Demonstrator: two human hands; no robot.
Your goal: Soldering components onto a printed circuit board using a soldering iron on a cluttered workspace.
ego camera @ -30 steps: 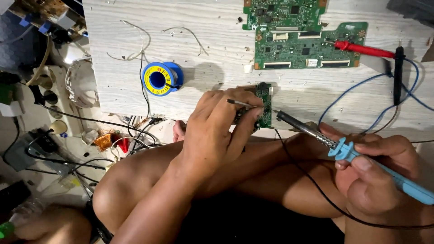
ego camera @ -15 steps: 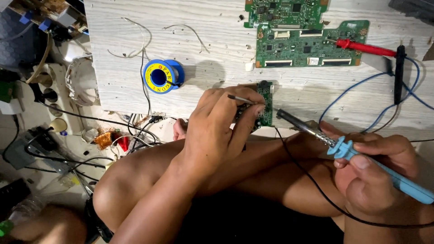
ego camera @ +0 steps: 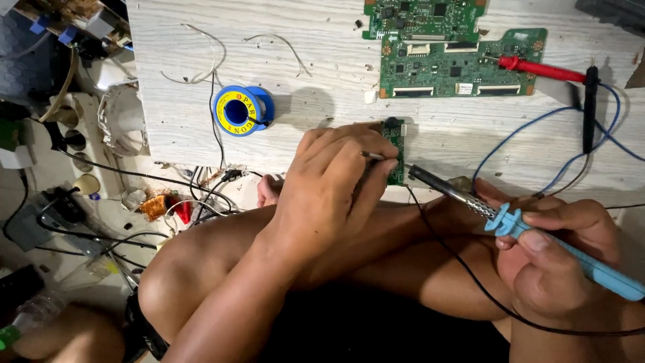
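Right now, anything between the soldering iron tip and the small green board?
Head view: nothing solid. The soldering iron tip sits just right of the small green board, with only bare whitish table and a thin black wire below.

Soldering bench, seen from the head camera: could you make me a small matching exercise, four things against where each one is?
Things:
1. soldering iron
2. small circuit board
3. solder spool
4. red probe

Places:
A. lying on the large green circuit board
B. standing alone on the pale wooden board, left of the hands
C. held in the right hand
D. at the pale board's near edge, under the left hand

Pairs: 1-C, 2-D, 3-B, 4-A
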